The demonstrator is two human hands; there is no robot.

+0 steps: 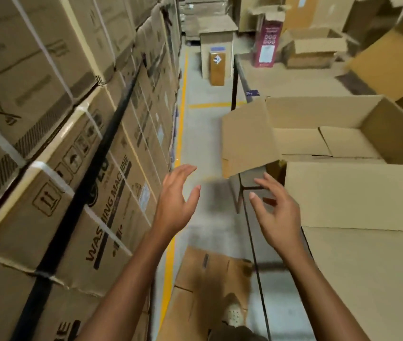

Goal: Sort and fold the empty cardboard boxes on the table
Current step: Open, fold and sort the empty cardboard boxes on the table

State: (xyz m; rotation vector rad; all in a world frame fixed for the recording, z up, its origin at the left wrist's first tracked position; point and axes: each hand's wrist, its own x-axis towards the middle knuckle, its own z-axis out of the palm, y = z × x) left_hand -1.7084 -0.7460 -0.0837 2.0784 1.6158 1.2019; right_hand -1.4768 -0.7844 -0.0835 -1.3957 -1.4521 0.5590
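Left grip (176,205) and right grip (276,212) both spread, empty, over the aisle (203,134); one open box (343,141) overhangs the bench (281,80) edge.

Bare left hand (176,205) and right hand (277,210), pale perforated shoe (233,314) below

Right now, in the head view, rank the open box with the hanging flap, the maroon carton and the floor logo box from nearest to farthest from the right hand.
1. Open box, just ahead of the right hand.
2. Maroon carton, far back on the table.
3. Logo box, on the aisle floor beyond.
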